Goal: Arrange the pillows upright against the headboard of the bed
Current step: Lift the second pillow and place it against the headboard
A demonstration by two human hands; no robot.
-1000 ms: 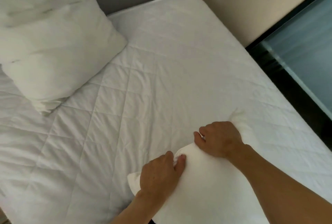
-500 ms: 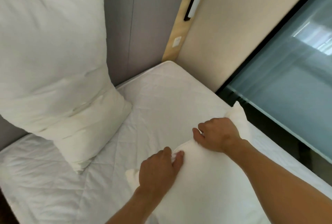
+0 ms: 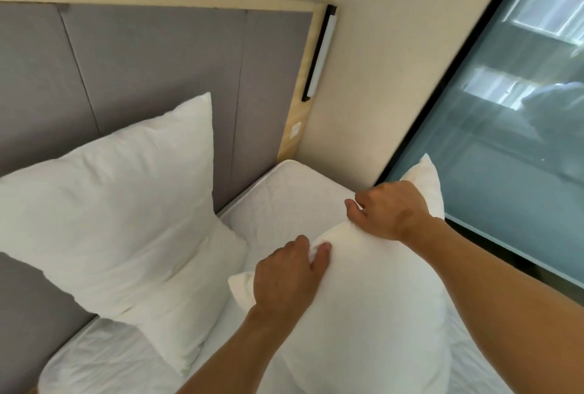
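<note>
Where grey headboard (image 3: 142, 58) meets beige wall (image 3: 388, 46): white mattress (image 3: 284, 191), glass partition (image 3: 505, 128) rt.

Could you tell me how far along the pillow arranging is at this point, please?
About halfway, it seems. One pillow already stands propped against the grey headboard. The second pillow is in hand: the left hand and right hand both pinch its top edge, holding it above the mattress. What is left is standing it against the headboard in the bare corner beside the first.
</note>
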